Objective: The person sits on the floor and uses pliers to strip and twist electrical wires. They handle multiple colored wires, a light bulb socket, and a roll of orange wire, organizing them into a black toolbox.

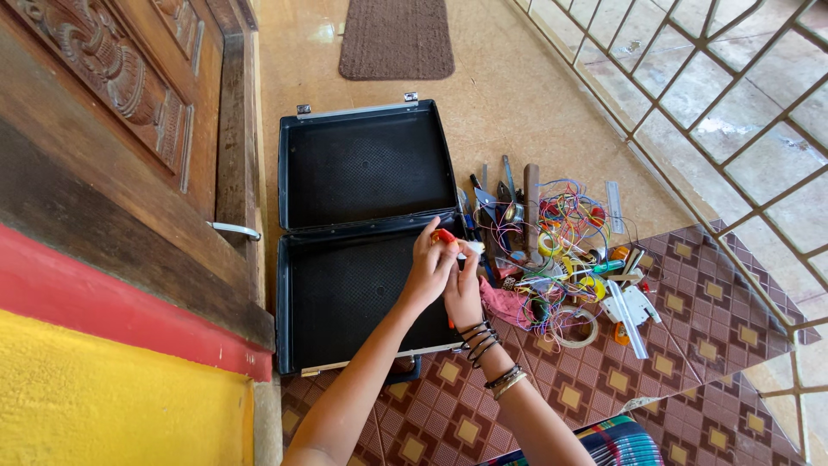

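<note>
While both hands meet over the near half of an open black tool case (362, 216), the left hand (429, 269) pinches a small red-tipped tool (444, 235), perhaps a screwdriver, between its fingertips, and the right hand (464, 289) is closed around the lower, pale part of the same tool. Which part is handle and which is shaft cannot be told. Dark bangles (479, 339) circle the right wrist. Just right of the hands lies a heap of tools and tangled coloured wires (561, 224) on the floor, with a pink rag (503, 304) touching the right hand's outer side, a roll of tape (576, 327) a little further right, and a white plastic fitting (630, 306) beyond it. Left of the hands stands a carved wooden door (129, 103). Far beyond the case lies a brown doormat (395, 39).
</note>
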